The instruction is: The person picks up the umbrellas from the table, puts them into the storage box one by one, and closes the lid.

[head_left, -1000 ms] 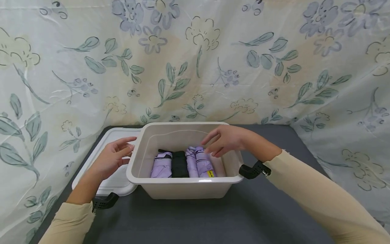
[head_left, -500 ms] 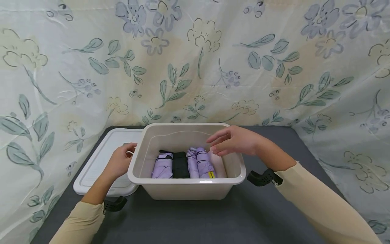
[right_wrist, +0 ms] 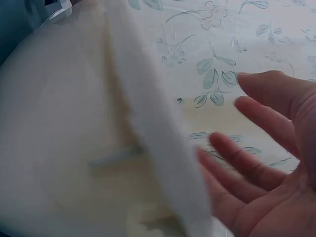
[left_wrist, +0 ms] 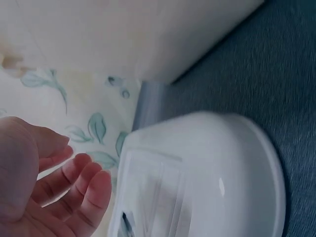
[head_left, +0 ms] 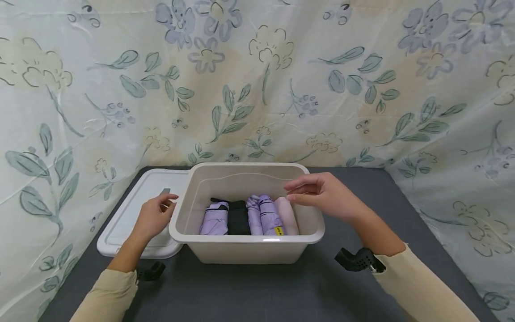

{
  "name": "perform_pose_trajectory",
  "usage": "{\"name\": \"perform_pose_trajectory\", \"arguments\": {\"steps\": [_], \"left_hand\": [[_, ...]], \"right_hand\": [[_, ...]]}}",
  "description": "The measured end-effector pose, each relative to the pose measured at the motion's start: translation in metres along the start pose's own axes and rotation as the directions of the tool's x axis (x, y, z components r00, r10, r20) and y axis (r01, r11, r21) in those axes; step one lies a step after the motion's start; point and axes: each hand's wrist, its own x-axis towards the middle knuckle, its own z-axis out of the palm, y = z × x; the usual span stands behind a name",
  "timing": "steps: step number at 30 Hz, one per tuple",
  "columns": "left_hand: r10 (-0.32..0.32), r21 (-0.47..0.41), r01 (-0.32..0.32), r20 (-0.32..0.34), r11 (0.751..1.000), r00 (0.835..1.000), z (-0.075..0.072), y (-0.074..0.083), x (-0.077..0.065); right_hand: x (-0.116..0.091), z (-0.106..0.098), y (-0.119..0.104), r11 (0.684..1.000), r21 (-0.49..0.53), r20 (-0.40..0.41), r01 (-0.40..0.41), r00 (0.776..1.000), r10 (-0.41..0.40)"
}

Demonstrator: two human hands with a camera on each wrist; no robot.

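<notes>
A beige plastic bin (head_left: 249, 250) stands on the dark table with several rolled bundles upright inside, which look like folded umbrellas. From the left come a lavender folded umbrella (head_left: 214, 220), a black one (head_left: 238, 218), a slim lavender one (head_left: 253, 215) and another lavender one (head_left: 270, 214) with a yellow tag. A pale pink roll (head_left: 286, 215) is rightmost. My right hand (head_left: 315, 190) hangs over the bin's right side, fingers loosely bent and holding nothing. My left hand (head_left: 154, 215) hovers above the white lid (head_left: 124, 228), fingertips close to the bin's left rim, also holding nothing.
The white lid lies flat on the table, partly behind the bin's left side. A floral curtain (head_left: 257, 89) hangs behind and at both sides. Dark tabletop (head_left: 249, 295) extends in front of the bin and to its right.
My right hand has moved right and slightly down, away from the bundles, uncovering the pink roll. My left hand came closer to the bin's left rim, then lowered a little.
</notes>
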Motion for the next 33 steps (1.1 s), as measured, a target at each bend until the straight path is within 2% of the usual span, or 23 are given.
{"name": "perform_pose_trajectory", "arguments": {"steps": [3,7,13,15,18,23,26,33], "left_hand": [[-0.02,-0.005,0.02,0.005,1.0,1.0,-0.001,-0.005,0.002],[-0.023,0.01,0.023,0.004,1.0,1.0,-0.004,-0.01,0.004],[0.024,0.096,-0.02,-0.042,0.995,0.999,-0.009,-0.019,0.009],[0.027,0.113,-0.022,-0.045,0.993,0.999,-0.011,-0.022,0.011],[0.037,0.142,-0.03,-0.046,0.989,0.998,-0.014,-0.027,0.014],[0.058,0.171,-0.047,-0.059,0.984,0.997,-0.017,-0.034,0.017],[0.052,0.182,-0.04,-0.063,0.983,0.997,-0.018,-0.037,0.017],[0.044,0.187,-0.033,-0.052,0.982,0.998,-0.018,-0.043,0.018]], "right_hand": [[-0.008,0.004,0.004,0.996,-0.008,-0.068,0.092,0.993,-0.092],[-0.017,0.011,0.01,0.98,-0.04,-0.156,0.193,0.968,-0.197],[-0.035,0.022,0.02,0.938,-0.193,-0.282,0.288,0.899,-0.334],[-0.041,0.026,0.025,0.914,-0.246,-0.302,0.324,0.87,-0.39],[-0.048,0.031,0.031,0.89,-0.286,-0.32,0.356,0.84,-0.439],[-0.059,0.038,0.04,0.851,-0.363,-0.32,0.379,0.807,-0.496],[-0.062,0.042,0.046,0.808,-0.406,-0.31,0.428,0.767,-0.562],[-0.068,0.046,0.057,0.701,-0.457,-0.296,0.548,0.649,-0.701]]}}
